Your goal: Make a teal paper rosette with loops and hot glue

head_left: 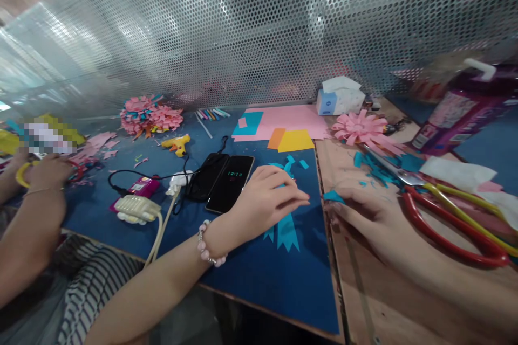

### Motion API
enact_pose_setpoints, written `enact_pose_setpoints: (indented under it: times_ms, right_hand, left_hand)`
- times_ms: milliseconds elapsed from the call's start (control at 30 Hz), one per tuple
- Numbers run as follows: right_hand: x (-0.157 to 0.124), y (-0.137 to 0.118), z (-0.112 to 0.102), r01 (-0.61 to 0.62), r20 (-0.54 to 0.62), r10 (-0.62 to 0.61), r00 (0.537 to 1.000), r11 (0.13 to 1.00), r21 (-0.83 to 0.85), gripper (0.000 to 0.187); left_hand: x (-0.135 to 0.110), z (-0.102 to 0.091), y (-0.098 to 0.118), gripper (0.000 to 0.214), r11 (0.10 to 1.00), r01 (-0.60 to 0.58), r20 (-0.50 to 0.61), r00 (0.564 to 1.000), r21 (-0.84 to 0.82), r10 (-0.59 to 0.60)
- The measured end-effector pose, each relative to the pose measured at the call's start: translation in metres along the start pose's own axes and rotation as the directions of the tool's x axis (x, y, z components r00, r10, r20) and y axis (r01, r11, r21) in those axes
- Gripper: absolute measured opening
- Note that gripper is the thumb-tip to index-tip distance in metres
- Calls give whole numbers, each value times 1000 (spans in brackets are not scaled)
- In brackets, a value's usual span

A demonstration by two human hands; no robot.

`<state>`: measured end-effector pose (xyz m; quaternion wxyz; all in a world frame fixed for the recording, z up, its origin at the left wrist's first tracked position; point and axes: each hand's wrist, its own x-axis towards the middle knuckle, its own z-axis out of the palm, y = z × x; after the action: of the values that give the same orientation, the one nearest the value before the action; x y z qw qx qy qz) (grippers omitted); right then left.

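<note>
Teal paper cutout (288, 233) lay half hidden under the left hand (269, 197), fingers resting loosely flat on it, blue desk (259, 285) beneath, right hand (364, 216) blurred, fingertips pinched one small teal scrap (334, 195), scissors (404, 177) cut off at right, count unclear, one lit phone (230, 183).

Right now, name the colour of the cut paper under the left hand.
The cut paper is teal, seen in the head view.

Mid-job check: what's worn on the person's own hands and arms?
Left hand: ungloved, with a bracelet of pale pink and white round beads at the wrist. Right hand: ungloved, no jewellery visible. No sleeves show on either arm.
</note>
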<state>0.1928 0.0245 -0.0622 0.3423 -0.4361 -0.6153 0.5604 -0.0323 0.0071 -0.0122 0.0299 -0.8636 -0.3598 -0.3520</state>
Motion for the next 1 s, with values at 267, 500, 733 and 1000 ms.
enact_pose_setpoints:
  times_ms: [267, 500, 733, 1000]
  right_hand:
    - [2, -3, 0, 47, 2, -48, 999, 992, -117, 33]
    - [2, -8, -1, 98, -10, -101, 995, 982, -160, 34]
    - [4, -6, -1, 121, -12, -125, 992, 975, -189, 32]
    - [2, -2, -2, 117, -25, -124, 992, 975, -189, 29]
  left_hand:
    - [6, -8, 8, 7, 823, 315, -16, 931, -472, -365]
    - [10, -8, 12, 14, 429, 430, 221, 862, -794, -456]
    - [8, -2, 12, 16, 371, 461, 263, 841, -806, -473]
    - [5, 1, 9, 15, 805, 325, 70, 939, -497, -336]
